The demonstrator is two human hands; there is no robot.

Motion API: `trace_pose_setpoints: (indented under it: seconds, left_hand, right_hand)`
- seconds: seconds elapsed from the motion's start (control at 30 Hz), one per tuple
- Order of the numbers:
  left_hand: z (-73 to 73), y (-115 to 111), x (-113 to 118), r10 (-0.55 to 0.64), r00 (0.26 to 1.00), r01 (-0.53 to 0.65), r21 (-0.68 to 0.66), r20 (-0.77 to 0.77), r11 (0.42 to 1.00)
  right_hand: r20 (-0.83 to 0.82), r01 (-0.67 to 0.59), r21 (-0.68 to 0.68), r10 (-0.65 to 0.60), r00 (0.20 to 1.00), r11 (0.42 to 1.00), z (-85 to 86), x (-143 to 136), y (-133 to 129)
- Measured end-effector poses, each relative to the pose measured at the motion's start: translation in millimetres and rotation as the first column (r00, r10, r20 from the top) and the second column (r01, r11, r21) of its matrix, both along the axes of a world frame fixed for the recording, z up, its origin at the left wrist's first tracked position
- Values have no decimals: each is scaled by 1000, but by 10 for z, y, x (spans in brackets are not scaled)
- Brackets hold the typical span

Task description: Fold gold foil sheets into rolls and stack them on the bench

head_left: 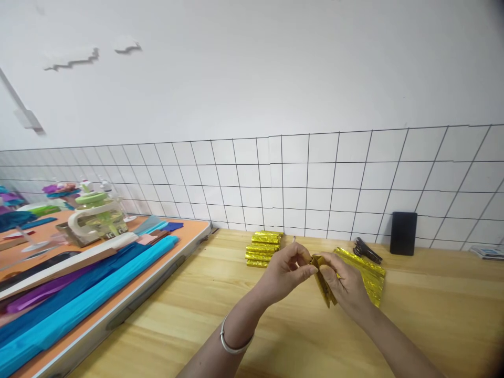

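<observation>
A narrow folded strip of gold foil paper (324, 290) is between my hands above the wooden table. My right hand (346, 281) is closed around its upper part, thumb on the near side. At the strip's top end, my left hand (290, 266) pinches with thumb and forefinger; a thin pale tip shows just above that hand. Behind my right hand lies a flat sheet of shiny gold foil paper (372, 275), partly hidden by the hand. Left of my hands, a stack of pleated gold foil pieces (263, 248) rests on the table.
A black stapler-like tool (367, 251) lies behind the gold sheet. A dark flat panel (403, 233) leans against the tiled wall. On the left, an orange-topped table (200, 230) holds blue paper rolls (118, 283) and a green-lidded jug (98, 215). Papers (488, 253) lie far right.
</observation>
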State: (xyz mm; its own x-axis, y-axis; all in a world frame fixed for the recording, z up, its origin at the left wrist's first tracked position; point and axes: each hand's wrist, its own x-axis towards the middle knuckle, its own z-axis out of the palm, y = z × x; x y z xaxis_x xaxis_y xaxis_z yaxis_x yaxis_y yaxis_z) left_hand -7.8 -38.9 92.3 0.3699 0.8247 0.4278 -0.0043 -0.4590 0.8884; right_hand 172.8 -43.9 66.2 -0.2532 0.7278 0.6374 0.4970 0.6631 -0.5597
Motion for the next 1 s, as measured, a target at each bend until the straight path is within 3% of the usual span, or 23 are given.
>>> trace_pose_setpoints:
  seconds: [0.17, 0.47, 0.67, 1.0]
  left_hand:
    - [50, 20, -48, -13, 996, 17, -49, 84, 999]
    - [61, 43, -100, -15, 992, 23, -56, 127, 998]
    - [16, 79, -78, -45, 983, 55, -50, 180, 997]
    - [-2, 116, -72, -54, 977, 61, -25, 206, 998]
  right_hand:
    - [-30, 72, 63, -70, 997, 995, -25, -20, 5]
    - [-77, 75, 6, -74, 994, 997, -30, -45, -3]
    - [14, 140, 180, -145, 989, 974, -71, -21, 36]
    - [145, 120, 434, -201, 969, 893, -86, -6, 62]
